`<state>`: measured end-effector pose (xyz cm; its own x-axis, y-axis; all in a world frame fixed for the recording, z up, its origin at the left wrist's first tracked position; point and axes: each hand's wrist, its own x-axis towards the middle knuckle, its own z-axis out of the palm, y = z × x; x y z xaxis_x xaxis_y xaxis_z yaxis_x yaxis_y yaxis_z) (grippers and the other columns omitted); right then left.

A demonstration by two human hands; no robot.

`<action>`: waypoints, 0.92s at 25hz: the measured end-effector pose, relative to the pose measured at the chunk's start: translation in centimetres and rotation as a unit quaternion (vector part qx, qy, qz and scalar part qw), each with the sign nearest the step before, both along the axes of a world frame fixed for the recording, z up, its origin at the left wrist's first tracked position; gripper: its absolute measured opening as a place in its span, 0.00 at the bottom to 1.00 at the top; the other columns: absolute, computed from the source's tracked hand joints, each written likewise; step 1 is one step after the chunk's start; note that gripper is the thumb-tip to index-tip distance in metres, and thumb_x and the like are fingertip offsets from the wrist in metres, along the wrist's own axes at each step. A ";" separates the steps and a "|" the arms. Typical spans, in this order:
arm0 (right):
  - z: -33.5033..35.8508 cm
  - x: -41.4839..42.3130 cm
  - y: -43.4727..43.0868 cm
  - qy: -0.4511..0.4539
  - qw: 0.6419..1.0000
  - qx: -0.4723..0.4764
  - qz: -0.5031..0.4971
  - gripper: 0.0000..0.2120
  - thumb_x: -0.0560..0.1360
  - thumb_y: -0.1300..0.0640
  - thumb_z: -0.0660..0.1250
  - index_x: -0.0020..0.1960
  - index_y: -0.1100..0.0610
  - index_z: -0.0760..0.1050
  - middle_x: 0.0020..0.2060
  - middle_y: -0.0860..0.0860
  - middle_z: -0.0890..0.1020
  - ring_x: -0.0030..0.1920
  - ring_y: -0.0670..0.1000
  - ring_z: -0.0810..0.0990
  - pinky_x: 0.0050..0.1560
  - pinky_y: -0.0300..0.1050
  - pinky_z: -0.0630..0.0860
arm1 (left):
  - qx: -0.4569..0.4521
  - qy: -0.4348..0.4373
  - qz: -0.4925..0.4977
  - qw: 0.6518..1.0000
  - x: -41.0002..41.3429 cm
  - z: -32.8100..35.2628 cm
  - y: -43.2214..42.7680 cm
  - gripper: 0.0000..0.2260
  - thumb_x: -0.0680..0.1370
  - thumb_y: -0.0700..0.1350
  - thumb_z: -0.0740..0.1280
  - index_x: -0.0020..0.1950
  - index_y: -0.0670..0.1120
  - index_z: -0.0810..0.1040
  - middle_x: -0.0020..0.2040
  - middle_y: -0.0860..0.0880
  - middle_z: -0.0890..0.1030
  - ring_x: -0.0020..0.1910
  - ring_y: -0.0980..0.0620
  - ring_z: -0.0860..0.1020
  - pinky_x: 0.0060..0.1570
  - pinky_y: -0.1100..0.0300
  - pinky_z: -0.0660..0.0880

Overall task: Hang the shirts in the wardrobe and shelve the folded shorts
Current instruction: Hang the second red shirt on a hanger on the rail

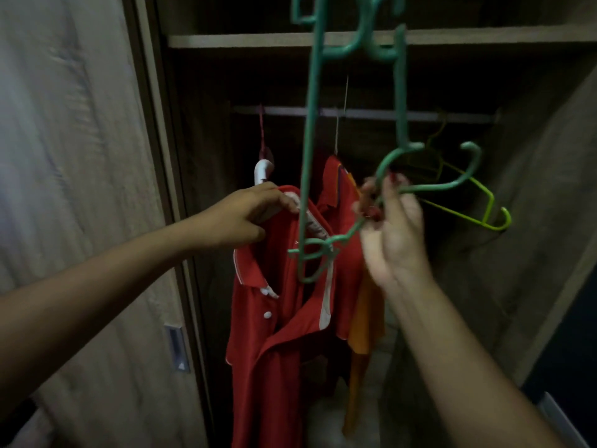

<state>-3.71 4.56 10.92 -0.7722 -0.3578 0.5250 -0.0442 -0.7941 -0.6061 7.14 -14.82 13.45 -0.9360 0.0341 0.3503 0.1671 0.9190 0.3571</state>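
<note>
A red polo shirt (274, 334) with white trim hangs on a white hanger (262, 171) inside the open wardrobe. My left hand (245, 215) grips its collar at the shoulder. My right hand (392, 227) holds green plastic hangers (400, 101) near their hooks, tilted up in front of the camera. A second red shirt (339, 202) and an orange garment (365, 318) hang behind on the rail (371, 114). No shorts are in view.
A yellow-green hanger (484, 205) hangs at the rail's right end. A wooden shelf (226, 42) runs above the rail. The sliding wardrobe door (80, 189) with a recessed handle (177, 347) stands at the left; the wardrobe's side wall is at the right.
</note>
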 end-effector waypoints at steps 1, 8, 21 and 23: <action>-0.7 -0.1 -1.4 0.025 0.999 0.031 0.021 0.08 0.79 0.60 0.58 0.44 0.53 0.72 0.30 0.45 0.80 0.33 0.41 0.76 0.39 0.34 0.72 | 0.017 0.003 -0.004 1.000 0.4 0.2 0.0 0.28 0.62 0.35 0.62 0.61 0.47 0.76 0.59 0.52 0.75 0.61 0.58 0.72 0.60 0.67 0.70; -6.5 -6.1 -1.1 0.240 0.898 0.357 -0.093 0.10 0.77 0.63 0.63 0.37 0.55 0.72 0.24 0.45 0.76 0.27 0.40 0.72 0.32 0.33 0.69 | 0.131 -0.056 0.054 0.988 4.4 -1.1 -4.9 0.30 0.71 0.26 0.62 0.47 0.64 0.81 0.46 0.59 0.84 0.49 0.60 0.82 0.43 0.65 0.80; -9.4 -6.7 3.0 0.323 0.808 0.474 -0.139 0.12 0.76 0.59 0.66 0.34 0.55 0.78 0.33 0.48 0.83 0.33 0.45 0.82 0.27 0.45 0.79 | 0.003 -0.203 -0.036 0.978 4.5 -3.1 -5.7 0.26 0.70 0.25 0.62 0.63 0.45 0.77 0.60 0.50 0.77 0.53 0.61 0.79 0.41 0.73 0.75; -10.0 -6.6 3.2 0.361 0.771 0.504 -0.146 0.14 0.76 0.58 0.66 0.32 0.52 0.78 0.33 0.47 0.82 0.33 0.43 0.81 0.32 0.41 0.77 | 0.013 -0.210 -0.053 0.976 4.4 -2.9 -5.8 0.27 0.71 0.25 0.61 0.63 0.48 0.77 0.62 0.54 0.76 0.58 0.62 0.77 0.48 0.71 0.75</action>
